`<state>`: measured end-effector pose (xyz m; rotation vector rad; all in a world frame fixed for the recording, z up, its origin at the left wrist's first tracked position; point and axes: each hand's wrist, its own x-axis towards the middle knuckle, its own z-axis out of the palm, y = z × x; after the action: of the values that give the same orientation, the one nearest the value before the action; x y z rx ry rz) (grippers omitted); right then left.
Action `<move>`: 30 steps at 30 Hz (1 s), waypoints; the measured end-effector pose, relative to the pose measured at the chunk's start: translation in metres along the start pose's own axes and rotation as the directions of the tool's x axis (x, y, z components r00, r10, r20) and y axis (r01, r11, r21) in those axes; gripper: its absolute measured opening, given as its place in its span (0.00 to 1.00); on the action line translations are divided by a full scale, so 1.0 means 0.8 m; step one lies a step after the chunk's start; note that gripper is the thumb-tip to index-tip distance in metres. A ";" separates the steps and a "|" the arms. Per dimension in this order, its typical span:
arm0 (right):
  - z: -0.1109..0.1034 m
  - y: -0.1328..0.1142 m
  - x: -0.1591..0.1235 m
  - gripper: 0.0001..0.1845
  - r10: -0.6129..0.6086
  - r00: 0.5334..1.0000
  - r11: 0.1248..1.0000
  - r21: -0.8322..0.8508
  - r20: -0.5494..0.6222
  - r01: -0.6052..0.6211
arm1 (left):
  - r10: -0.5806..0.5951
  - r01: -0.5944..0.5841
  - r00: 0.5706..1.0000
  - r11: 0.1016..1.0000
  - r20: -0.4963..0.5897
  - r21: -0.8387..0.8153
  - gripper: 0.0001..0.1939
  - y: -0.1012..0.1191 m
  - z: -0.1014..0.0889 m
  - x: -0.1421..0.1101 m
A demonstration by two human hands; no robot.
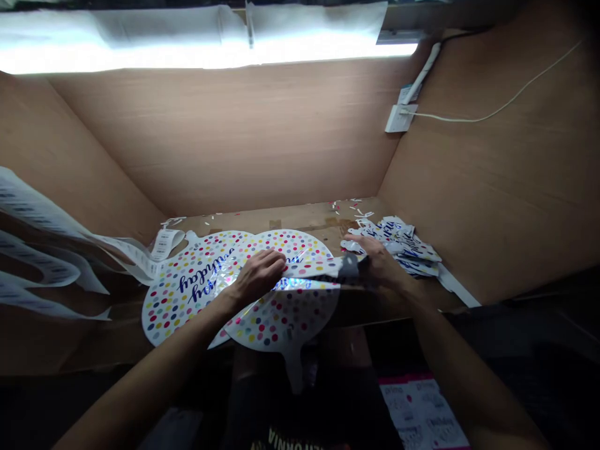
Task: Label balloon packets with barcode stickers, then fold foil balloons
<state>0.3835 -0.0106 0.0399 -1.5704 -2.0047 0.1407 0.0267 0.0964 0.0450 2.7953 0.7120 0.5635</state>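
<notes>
Flat, uninflated foil balloons with coloured dots and blue lettering overlap on the worktop. My left hand (262, 272) is closed on the upper foil balloon (285, 315), its fingers curled down onto a folded edge. That balloon's tail hangs past the worktop's front edge. Under it, to the left, lies another dotted balloon (173, 300). My right hand (377, 259) is beside the balloon's right end, where a grey strip is smeared by motion. One finger points out toward a pile of folded balloons (403, 240); the other fingers are blurred or hidden, so their grip cannot be told.
Long strips of printed labels (42, 200) hang at the left. Small paper scraps (359, 209) lie along the back of the cardboard-covered worktop (300, 217). Wooden panels enclose three sides, with a socket (400, 117) and cable at right. Printed packaging (424, 409) lies below.
</notes>
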 end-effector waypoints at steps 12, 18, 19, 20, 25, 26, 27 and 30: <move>0.146 -0.011 -0.145 0.14 -0.199 0.967 0.980 0.053 0.158 0.193 | -0.188 0.212 0.963 0.971 0.194 -0.108 0.13 0.008 0.075 -0.178; 0.155 -0.012 -0.101 0.20 0.334 0.928 0.917 -0.285 0.166 -0.279 | -0.634 0.644 0.667 0.755 0.390 0.126 0.13 -0.012 0.056 -0.100; 0.158 -0.015 -0.095 0.19 0.341 0.923 0.902 -0.340 0.178 -0.268 | -0.639 0.644 0.654 0.751 0.405 0.146 0.12 -0.013 0.055 -0.080; 0.160 -0.017 -0.091 0.19 0.337 0.922 0.893 -0.373 0.188 -0.250 | -0.637 0.641 0.660 0.754 0.399 0.143 0.11 -0.013 0.057 -0.059; 0.161 -0.014 -0.097 0.21 0.322 0.928 0.893 -0.387 0.189 -0.231 | -0.543 0.622 0.700 0.783 0.464 -0.020 0.18 0.000 0.090 0.031; 0.158 -0.013 -0.101 0.20 0.323 0.933 0.899 -0.360 0.161 -0.249 | -0.506 0.620 0.694 0.782 0.512 -0.068 0.17 0.004 0.095 0.040; 0.154 -0.012 -0.106 0.19 0.327 0.940 0.905 -0.316 0.094 -0.283 | -0.464 0.618 0.690 0.778 0.555 -0.118 0.15 0.009 0.097 0.045; 0.146 -0.023 -0.117 0.21 0.426 0.856 0.895 0.001 -0.292 -0.445 | -0.355 0.620 0.715 0.719 0.602 -0.313 0.12 0.026 0.093 0.036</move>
<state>0.3225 -0.0711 -0.0837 -1.9481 -1.4210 0.0174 0.0889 0.0853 -0.0077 1.9808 0.9877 -0.1039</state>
